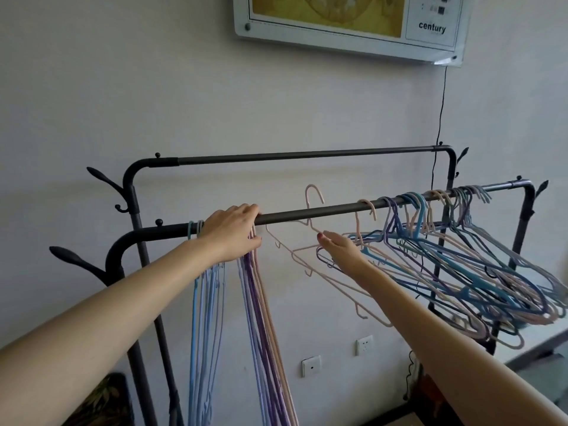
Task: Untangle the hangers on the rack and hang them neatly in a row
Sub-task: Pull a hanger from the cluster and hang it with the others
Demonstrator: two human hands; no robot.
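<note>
My left hand clasps sorted hangers at the rail; right hand pinches a light, springy pink hanger, best held near its hook neck.

You stand in a plain indoor room, likely a home or small office: a white painted wall, two wall sockets low down, a framed "century" panel hung high, its black cord trailing down. A dark metal garment rack with colourful wire hangers fills the view.
</note>
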